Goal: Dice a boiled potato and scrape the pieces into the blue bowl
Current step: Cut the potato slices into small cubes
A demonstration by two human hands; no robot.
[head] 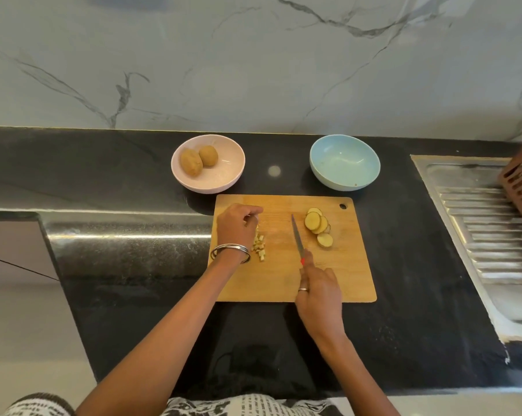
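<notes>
Dicing underway: right hand (318, 291) fingers clamped on knife (298, 239), left hand (237, 228) fingers curled over diced bits (260, 247) at board (355, 265) 9 o'clock, slices (317, 225) at 2 o'clock, blue bowl (345, 162) at 12 beyond; best restack slices, fingertips tucked back.

Both forearms are left bare, with no sleeves seen. Thin silver bangles (230, 252) are worn on the left wrist, and a silver ring (303, 289) is worn on one right finger. A black-and-white patterned garment (247, 405) is seen below.
</notes>
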